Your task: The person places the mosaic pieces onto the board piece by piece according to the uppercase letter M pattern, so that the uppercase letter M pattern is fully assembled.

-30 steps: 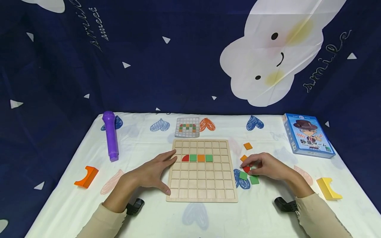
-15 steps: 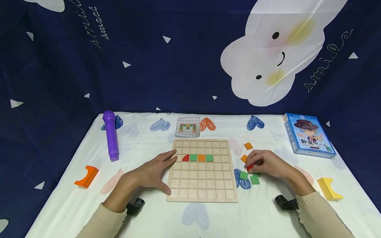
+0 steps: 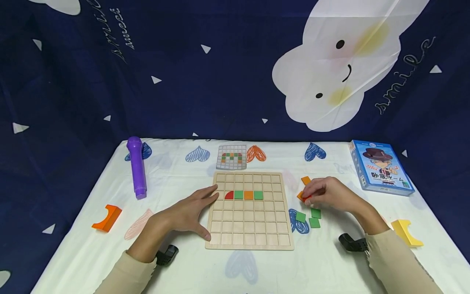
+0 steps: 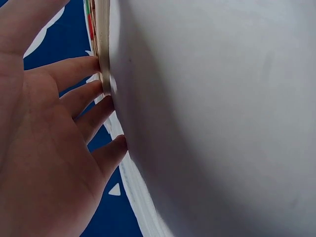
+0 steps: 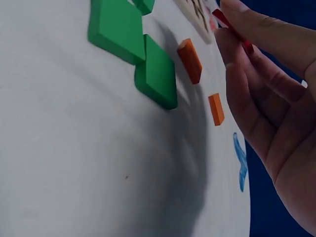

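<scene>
A wooden grid board (image 3: 251, 226) lies mid-table, with a red quarter-round tile (image 3: 229, 195), a green tile (image 3: 238, 195), an orange tile (image 3: 248, 195) and another green tile (image 3: 258, 195) in one row. My left hand (image 3: 185, 213) rests along the board's left edge, fingers spread. My right hand (image 3: 328, 195) pinches a red tile (image 5: 232, 29) between thumb and fingers, raised off the cloth. Below it lie loose green tiles (image 5: 118, 29). Two orange tiles (image 5: 190, 61) lie by the hand, partly covered by it in the head view.
Behind the board lies a pattern card (image 3: 231, 157). A purple toy microphone (image 3: 137, 169) and an orange arch block (image 3: 107, 219) are on the left. At right are a blue game box (image 3: 382, 168) and a yellow arch block (image 3: 405, 233).
My right hand has picked the red tile up from among the green tiles and moved slightly up and away toward the orange tiles. My left hand has not moved.
</scene>
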### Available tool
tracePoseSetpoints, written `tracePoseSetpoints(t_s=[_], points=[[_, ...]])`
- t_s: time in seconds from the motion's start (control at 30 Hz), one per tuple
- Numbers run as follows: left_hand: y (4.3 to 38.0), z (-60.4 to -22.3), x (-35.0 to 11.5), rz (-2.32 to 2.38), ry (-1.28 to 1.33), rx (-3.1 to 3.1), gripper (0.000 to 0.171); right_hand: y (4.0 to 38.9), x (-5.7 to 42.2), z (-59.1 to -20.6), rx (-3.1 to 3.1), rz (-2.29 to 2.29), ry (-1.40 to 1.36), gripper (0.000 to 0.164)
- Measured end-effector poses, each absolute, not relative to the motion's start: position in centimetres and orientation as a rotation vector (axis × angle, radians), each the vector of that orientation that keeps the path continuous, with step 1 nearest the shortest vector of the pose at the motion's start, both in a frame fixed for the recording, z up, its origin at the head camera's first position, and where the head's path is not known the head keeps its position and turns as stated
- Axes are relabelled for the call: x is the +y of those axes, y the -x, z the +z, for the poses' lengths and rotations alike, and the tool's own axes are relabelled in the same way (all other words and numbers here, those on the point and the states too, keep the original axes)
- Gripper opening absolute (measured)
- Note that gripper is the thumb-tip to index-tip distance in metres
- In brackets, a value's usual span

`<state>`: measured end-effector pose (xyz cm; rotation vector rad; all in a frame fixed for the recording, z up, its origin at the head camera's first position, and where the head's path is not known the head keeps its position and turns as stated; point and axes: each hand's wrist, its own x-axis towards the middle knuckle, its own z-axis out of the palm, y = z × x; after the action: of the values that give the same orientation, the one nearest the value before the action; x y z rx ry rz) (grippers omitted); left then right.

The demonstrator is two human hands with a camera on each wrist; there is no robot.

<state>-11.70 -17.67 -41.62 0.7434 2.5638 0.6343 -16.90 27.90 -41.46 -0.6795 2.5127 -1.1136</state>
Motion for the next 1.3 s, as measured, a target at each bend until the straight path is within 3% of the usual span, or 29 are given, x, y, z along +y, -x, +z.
tracePoseSetpoints(t_s=[0.63,1.3], points=[[11.7,-42.0,-17.6,0.634,-0.724,2.563,0.123,17.7,24.6,-42.1,2.499,-1.169,0.615,0.028],[11.6,-41.8,-17.6,0.629,-0.706,2.568,0.123,18.1,18.9,-42.6,2.556,-1.097,0.725,0.015]])
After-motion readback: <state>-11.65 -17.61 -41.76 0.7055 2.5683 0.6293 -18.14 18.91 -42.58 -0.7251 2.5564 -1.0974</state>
